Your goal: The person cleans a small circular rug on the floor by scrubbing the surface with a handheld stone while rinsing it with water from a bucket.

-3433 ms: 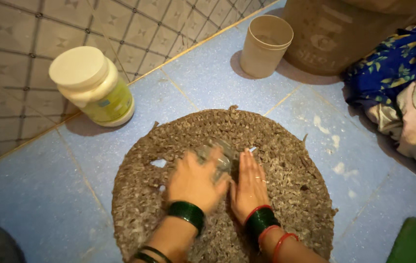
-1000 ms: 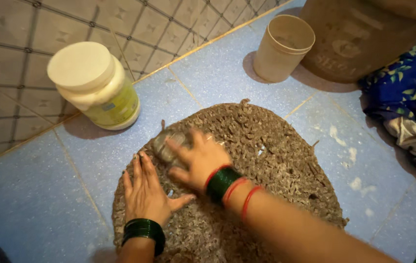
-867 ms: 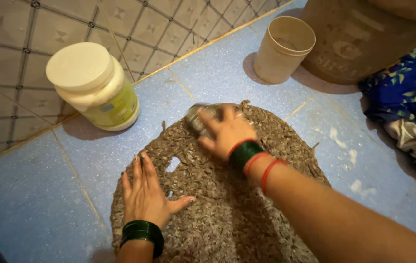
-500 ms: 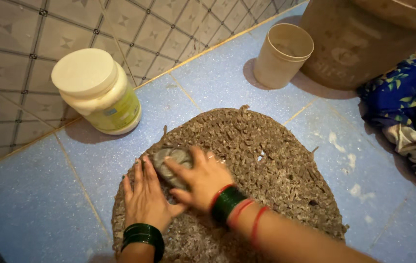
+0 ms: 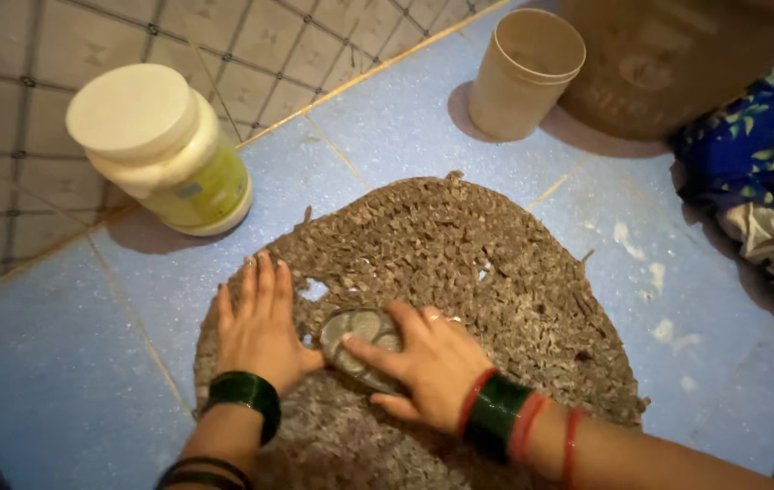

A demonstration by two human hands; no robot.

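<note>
The right hand point(image 5: 428, 363) grips an oval scrub brush point(image 5: 360, 333), fingers wrapped over its top, pressing it onto the round woven mat point(image 5: 496, 272) near the mat's left-centre. The left hand point(image 5: 258, 328) lies flat and open on the mat's left edge, holding nothing, thumb just beside the brush. The mat lies on a blue tiled floor point(image 5: 51, 381). A white-lidded jar point(image 5: 160, 150) stands near the wall; a beige cup point(image 5: 523, 73) stands beyond the mat, beside a large bucket point(image 5: 668, 63). Patterned cloth point(image 5: 749, 154) is piled at right.
</note>
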